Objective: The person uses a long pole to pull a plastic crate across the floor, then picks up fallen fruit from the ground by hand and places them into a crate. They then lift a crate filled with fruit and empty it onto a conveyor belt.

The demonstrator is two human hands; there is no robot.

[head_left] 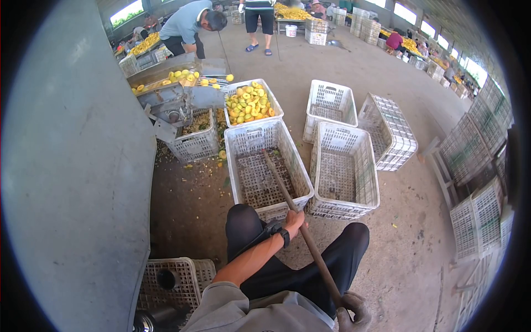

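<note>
A long wooden stick [319,259] slants across my lap, its far end inside a white plastic crate [237,180] in front of my knees. My left hand [295,220], bare and with a dark watch at the wrist, is wrapped round the stick's middle near the crate's front rim. Lower down, my right hand [355,313], in a greyish glove, closes round the near end. Some dark bits lie on the crate's bottom. Beyond it, another crate holds halved yellow fruit [251,103], beside a metal chute [166,95] with more fruit on it.
White crates [344,166] stand to the right, and stacked ones [478,221] line the far right. A large grey panel [83,149] blocks the left side. A crate of scraps [194,138] sits under the chute. One person [188,25] bends beside it; another stands farther back.
</note>
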